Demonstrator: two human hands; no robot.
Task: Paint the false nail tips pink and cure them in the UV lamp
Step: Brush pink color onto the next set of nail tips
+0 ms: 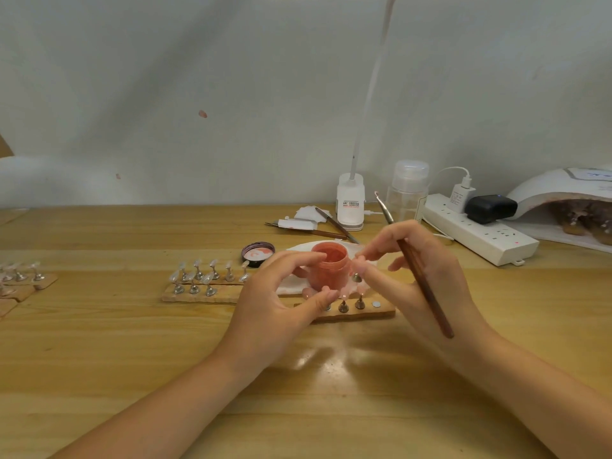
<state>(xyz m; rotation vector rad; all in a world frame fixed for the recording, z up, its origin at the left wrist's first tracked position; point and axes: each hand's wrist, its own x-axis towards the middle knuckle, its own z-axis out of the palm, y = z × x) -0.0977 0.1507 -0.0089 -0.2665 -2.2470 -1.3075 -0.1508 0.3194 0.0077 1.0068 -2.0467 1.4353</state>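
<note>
Head view, looking down at the wooden table (132,342). My left hand (275,303) is curled round the open pot of pink gel (330,265), forefinger on the far rim, thumb at the near base; the pot sits on a white pad, its lid (258,254) just beside it to the left. My right hand (420,273) has the brush (420,276) clamped between fingers and palm, and its forefinger and thumb pinch a small stand with a nail tip (357,265) just right of the pot. The brush's long axis runs from near-right, over my wrist, up to far-left, the metal end pointing away from me and away from the pot mouth. So I judge the brush must swing round before it can dip. The near holder strip (361,313) lies directly under my hands, one disc on it bare. The unpainted tips (205,276) stand on the strip to the left, nearer my left hand. The UV lamp (563,200) sits well apart at far right, on my right hand's side.
</note>
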